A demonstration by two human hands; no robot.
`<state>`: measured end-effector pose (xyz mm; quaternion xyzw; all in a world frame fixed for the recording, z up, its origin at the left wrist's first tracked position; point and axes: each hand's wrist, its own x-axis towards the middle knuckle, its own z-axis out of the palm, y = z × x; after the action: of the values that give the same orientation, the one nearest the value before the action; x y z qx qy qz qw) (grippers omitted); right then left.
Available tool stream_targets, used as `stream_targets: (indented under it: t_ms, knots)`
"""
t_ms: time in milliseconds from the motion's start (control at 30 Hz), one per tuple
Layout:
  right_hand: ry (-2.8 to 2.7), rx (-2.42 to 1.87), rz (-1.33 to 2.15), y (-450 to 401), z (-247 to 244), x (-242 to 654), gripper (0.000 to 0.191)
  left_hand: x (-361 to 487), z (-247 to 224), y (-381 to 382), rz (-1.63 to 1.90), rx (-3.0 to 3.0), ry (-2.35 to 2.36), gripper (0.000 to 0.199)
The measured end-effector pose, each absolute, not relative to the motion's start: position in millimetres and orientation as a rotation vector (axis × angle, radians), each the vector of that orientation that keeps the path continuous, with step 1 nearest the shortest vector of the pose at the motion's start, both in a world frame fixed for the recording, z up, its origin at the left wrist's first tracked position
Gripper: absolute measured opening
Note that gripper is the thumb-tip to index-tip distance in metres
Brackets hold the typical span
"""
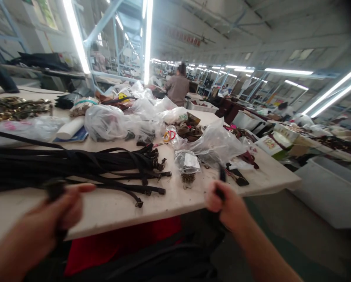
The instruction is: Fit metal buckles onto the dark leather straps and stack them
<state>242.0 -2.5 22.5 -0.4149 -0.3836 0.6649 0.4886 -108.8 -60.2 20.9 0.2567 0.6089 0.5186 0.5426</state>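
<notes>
Bare and motion-blurred, the left hand reaches in from the lower left, its fingers closed around a dark, strap-like piece that shows above and below the fist. Over to the right, the right hand grips a narrow black strap, fingers curled tight, one end standing up out of the fist (its lower part hangs beneath the hand, too blurred to trace). Whether both hands hold the same strap, I cannot tell.

Below them, long black material fills the bottom edge, next to a bright red cloth under the front of a pale, cloth-covered table. On the tabletop, beyond the left hand, lies a thick bundle of flat black straps with metal buckles, the buckle ends pointing right. Just beyond the right hand sit a small clear bag of brass-coloured metal bits and a large, crumpled clear plastic bag. Farther off stands a person in a grey-brown top (back mostly turned).
</notes>
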Motion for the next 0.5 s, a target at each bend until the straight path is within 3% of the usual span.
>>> stream_targets:
  t_ms: [133, 233, 333, 433, 500]
  knots:
    - [-1.443, -1.044, 1.99, -18, -31, 126, 0.045, -21, -3, -28, 0.877, 0.807, 1.277, 0.045]
    - [-1.815, -0.87, 1.962, -11, -51, 121, 0.038, 0, -19, -18, 0.827, 0.714, 1.231, 0.041]
    - [-2.191, -1.123, 1.437, 28, -59, 172, 0.026, -12, -31, -13, 1.044, 0.646, 1.213, 0.034]
    - [-2.074, -1.629, 0.826, 83, -72, 223, 0.018, -18, -40, -7, 1.06, 0.628, 1.212, 0.041]
    - [-1.991, -1.766, 0.67, 118, -83, 239, 0.02, -10, -43, -4, 1.01, 0.666, 1.211, 0.046]
